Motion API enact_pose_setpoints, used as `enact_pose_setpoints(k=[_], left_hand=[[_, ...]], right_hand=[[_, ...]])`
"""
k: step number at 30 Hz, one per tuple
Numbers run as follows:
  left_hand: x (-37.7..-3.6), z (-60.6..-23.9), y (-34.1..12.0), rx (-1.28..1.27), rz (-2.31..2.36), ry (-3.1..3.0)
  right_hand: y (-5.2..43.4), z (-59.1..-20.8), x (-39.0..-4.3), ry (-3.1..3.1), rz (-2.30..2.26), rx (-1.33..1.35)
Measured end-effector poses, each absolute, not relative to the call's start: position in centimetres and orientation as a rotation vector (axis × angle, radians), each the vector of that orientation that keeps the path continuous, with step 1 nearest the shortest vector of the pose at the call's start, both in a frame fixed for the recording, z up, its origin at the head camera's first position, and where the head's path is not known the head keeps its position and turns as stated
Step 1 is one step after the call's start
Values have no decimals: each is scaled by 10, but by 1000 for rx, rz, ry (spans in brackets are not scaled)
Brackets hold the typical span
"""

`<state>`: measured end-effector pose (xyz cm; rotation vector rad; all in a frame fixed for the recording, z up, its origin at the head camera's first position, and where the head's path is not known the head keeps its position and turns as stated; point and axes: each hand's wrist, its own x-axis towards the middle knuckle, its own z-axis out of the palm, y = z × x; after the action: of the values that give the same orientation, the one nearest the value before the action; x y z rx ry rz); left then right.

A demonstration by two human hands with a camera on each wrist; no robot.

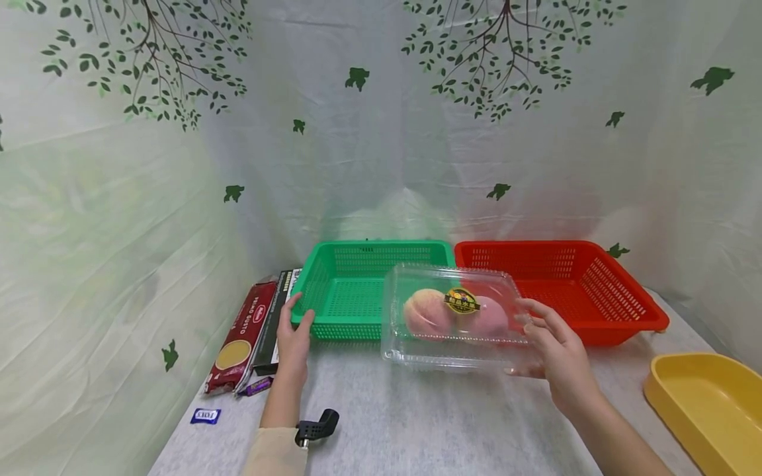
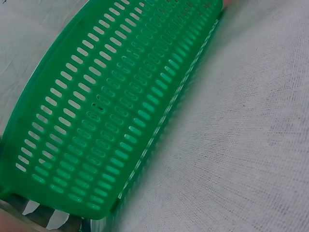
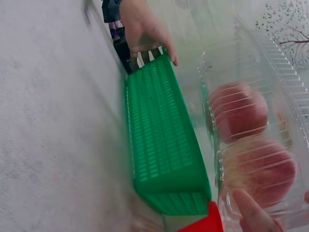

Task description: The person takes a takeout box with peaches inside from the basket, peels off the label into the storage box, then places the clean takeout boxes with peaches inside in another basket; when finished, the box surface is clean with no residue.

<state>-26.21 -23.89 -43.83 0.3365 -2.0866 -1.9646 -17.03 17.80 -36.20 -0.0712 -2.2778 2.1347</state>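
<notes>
In the head view, my right hand [image 1: 556, 354] grips the right end of a clear plastic clamshell box [image 1: 417, 354]. Inside it lie two peaches [image 1: 428, 314], and a black and yellow label [image 1: 462, 301] is on the lid. The box is raised, overlapping the green basket [image 1: 351, 330] and part of the red basket [image 1: 619, 327]. My left hand [image 1: 292, 340] holds the green basket by its near left corner; the right wrist view shows that hand's thumb along the rim and its fingers round the end wall.
Left of the green basket lie a dark red food packet [image 1: 241, 344], a black box [image 1: 274, 330] and a small purple-wrapped bar [image 1: 257, 387]. A small blue packet [image 1: 205, 416] lies nearer. At the right stands a yellow tub [image 1: 684, 396]. A leaf-printed curtain [image 1: 393, 165] hangs behind.
</notes>
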Motion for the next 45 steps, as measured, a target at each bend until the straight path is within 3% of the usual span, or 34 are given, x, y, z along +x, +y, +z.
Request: enact_pose_setpoints(k=[24,45], left_hand=[[-260,-439,-236,324,-1960,-2101],[-265,-438,-237,342,-1963,-2093]], right_hand=[[202,-393,-130,-2446,2116,-371],[210,-422,-122,-2572,2001,-468]])
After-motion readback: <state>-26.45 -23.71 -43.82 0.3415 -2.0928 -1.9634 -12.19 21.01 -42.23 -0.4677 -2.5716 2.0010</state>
